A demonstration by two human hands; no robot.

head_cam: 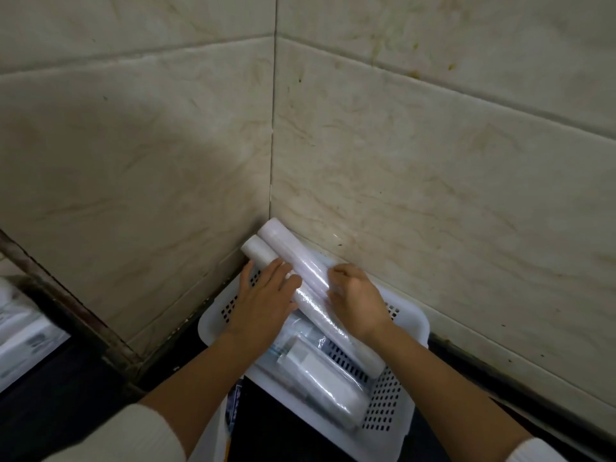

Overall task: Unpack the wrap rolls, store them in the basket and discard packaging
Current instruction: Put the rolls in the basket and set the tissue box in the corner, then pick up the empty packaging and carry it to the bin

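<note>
In the corner where the two tiled walls [400,145] meet, a white perforated basket [396,408] sits on the dark desk [260,425], and both hands are at work over it. A long wrap roll [311,288] lies slantwise across the basket, its far end poking past the rim toward the corner. A second roll [258,250] lies just beside it on the left. The left hand [263,301] rests flat and spread, palm down on the second roll, its grip clasping nothing. The right hand [356,298] curls against the long roll's right side; its grip looks partly closed, though whether it truly clasps the roll I cannot tell. Another roll [320,381] lies at the basket's near end among clear film. Storing looks nearly done. Some printed packaging [233,408] at the basket's near left edge appears not yet discarded.
</note>
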